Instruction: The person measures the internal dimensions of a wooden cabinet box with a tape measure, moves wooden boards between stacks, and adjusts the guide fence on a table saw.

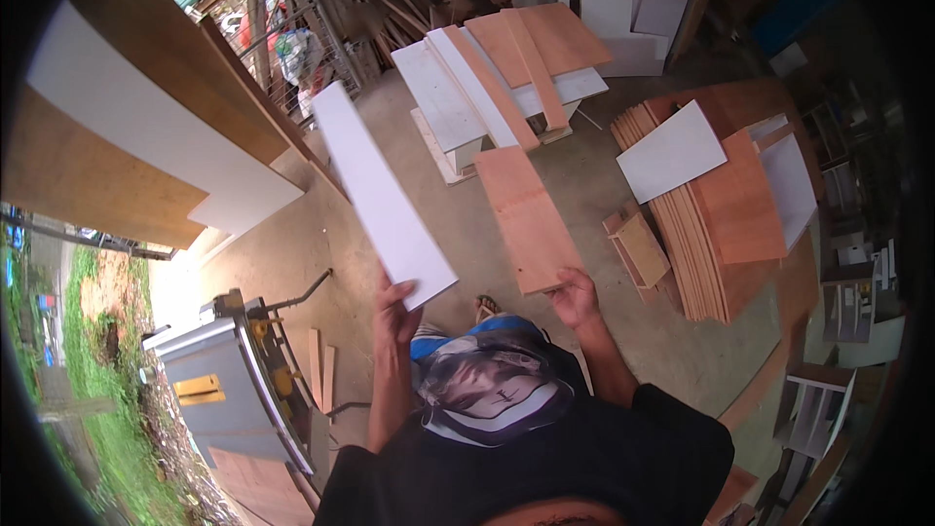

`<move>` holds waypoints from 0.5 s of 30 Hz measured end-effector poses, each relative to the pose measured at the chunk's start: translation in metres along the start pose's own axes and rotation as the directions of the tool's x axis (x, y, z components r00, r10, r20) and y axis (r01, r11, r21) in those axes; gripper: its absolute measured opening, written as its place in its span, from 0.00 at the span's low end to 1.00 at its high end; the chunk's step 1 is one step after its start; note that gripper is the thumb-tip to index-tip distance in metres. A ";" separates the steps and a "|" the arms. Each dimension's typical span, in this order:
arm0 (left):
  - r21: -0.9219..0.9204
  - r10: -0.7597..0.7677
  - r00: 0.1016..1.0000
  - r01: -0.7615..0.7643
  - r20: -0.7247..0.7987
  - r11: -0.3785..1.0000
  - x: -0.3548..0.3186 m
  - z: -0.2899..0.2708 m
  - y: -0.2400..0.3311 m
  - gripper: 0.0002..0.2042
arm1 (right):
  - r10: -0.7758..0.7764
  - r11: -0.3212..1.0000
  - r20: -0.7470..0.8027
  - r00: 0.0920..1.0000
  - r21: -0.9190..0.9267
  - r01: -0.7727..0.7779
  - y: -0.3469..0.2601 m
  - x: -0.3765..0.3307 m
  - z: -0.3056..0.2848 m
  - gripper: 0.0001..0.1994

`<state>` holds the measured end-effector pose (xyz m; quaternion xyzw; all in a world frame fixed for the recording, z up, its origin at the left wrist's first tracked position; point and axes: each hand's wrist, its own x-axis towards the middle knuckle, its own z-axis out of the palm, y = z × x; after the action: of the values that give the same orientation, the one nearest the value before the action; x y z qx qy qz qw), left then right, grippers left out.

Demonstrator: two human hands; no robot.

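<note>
My left hand point(397, 304) is closed around the near end of a long white board point(382, 190), which points away from me and slants to the left. In my right hand point(575, 298) is the near end of a shorter reddish-brown plywood board point(529, 224), its face turned up. The thumb lies on top of it near the corner. Both boards are held apart from each other above the floor. Beyond them stands a low stack of white and brown boards point(438, 93); the far end of the plywood board reaches its near edge in the picture.
A table saw point(229, 370) stands at the left, with wood strips point(321, 370) beside it. Large panels point(146, 117) lean at the far left. At the right is a thick pile of plywood sheets point(701, 263) with a white board point(672, 151) on top and a small wooden box point(640, 248) beside it.
</note>
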<state>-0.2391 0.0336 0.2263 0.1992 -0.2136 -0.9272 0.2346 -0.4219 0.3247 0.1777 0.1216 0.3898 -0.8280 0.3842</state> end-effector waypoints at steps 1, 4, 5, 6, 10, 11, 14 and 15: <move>0.037 -0.043 0.999 0.042 0.013 0.998 0.024 0.006 -0.009 0.43 | -0.018 1.000 -0.036 0.999 0.018 0.019 -0.004 -0.003 -0.005 0.24; 0.101 -0.181 0.979 0.171 0.099 0.980 0.098 0.004 -0.034 0.44 | -0.129 0.990 -0.168 0.977 0.025 0.135 -0.001 -0.009 -0.011 0.24; 0.119 -0.241 0.963 0.227 0.120 0.967 0.132 0.002 -0.046 0.44 | -0.154 0.987 -0.214 0.965 0.016 0.161 -0.004 -0.005 -0.010 0.24; 0.137 -0.245 0.959 0.225 0.144 0.965 0.175 -0.006 -0.061 0.45 | -0.175 0.984 -0.246 0.953 -0.001 0.181 -0.011 0.007 -0.005 0.24; 0.147 -0.298 0.938 0.274 0.180 0.951 0.313 -0.007 -0.112 0.48 | -0.246 0.967 -0.298 0.922 -0.015 0.254 -0.059 0.045 0.019 0.26; 0.146 -0.318 0.930 0.294 0.183 0.944 0.337 -0.001 -0.119 0.48 | -0.257 0.965 -0.339 0.905 -0.033 0.261 -0.062 0.044 0.027 0.27; 0.117 -0.354 0.920 0.338 0.166 0.934 0.395 0.013 -0.150 0.48 | -0.284 0.957 -0.411 0.866 -0.062 0.284 -0.088 0.066 0.021 0.28; 0.120 -0.353 0.925 0.339 0.137 0.933 0.417 0.008 -0.161 0.47 | -0.289 0.955 -0.410 0.865 -0.057 0.293 -0.101 0.082 0.018 0.28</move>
<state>-0.6370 -0.0522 0.0420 0.1713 -0.2362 -0.9556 0.0401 -0.5491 0.3075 0.2038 0.2355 0.4730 -0.8332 0.1632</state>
